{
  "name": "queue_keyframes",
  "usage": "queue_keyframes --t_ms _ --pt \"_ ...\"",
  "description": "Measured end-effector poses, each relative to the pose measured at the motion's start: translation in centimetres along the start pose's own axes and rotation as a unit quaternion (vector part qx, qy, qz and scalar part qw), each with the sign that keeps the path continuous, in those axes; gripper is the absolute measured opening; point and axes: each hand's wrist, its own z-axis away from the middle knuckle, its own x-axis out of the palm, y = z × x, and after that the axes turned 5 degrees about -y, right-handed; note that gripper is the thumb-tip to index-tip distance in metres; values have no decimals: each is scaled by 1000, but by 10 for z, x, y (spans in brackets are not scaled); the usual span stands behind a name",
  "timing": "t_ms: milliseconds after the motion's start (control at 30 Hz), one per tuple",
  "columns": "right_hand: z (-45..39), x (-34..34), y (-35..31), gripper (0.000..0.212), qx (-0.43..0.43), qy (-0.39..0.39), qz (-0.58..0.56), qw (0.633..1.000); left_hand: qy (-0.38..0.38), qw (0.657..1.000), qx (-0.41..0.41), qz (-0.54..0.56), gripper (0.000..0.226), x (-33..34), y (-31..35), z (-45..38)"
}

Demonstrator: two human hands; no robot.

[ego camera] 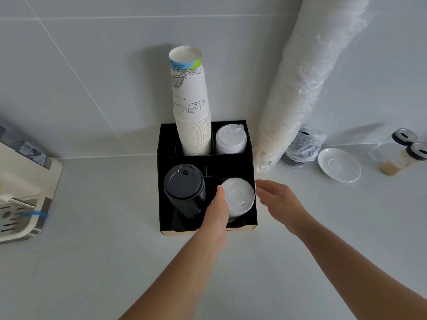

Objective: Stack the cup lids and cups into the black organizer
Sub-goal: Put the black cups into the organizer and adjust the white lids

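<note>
The left hand [218, 207] held the side of the clear lids [238, 197], fingers bent round them, to keep the pile steady in the front right slot of the black organizer [166, 144]. The right hand [276, 197] was open beside it, holding nothing. Paper cups [193, 116] stood at the back.

1. Tall stack of white paper cups with line-drawn cloud artwork [191, 107], upside down in a rear compartment of the black organizer: one short line of small grey print on the top cup's side, inverted and too blurred to read for sure; it may begin "Statue".
2. No other text, brand, number or sign can be read.
</note>
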Motion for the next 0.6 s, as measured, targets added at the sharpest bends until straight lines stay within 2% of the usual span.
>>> queue_keyframes --t_ms 33,67,167,367,600 --pt "-3 1 3 45 -6 -1 -2 1000 2 1000 -1 -8 75 2 1 -1" --pt "-4 2 4 46 -5 0 -10 1000 6 1000 -4 -17 74 4 1 -1" --pt "-6 4 4 37 9 -11 -16 1000 11 999 -13 -37 74 8 3 -7" --pt "-13 4 11 46 26 -7 -33 999 23 997 -32 -69 83 9 6 -20" --pt "-24 2 17 50 5 -12 -84 996 47 993 -13 -109 66 14 5 -31"
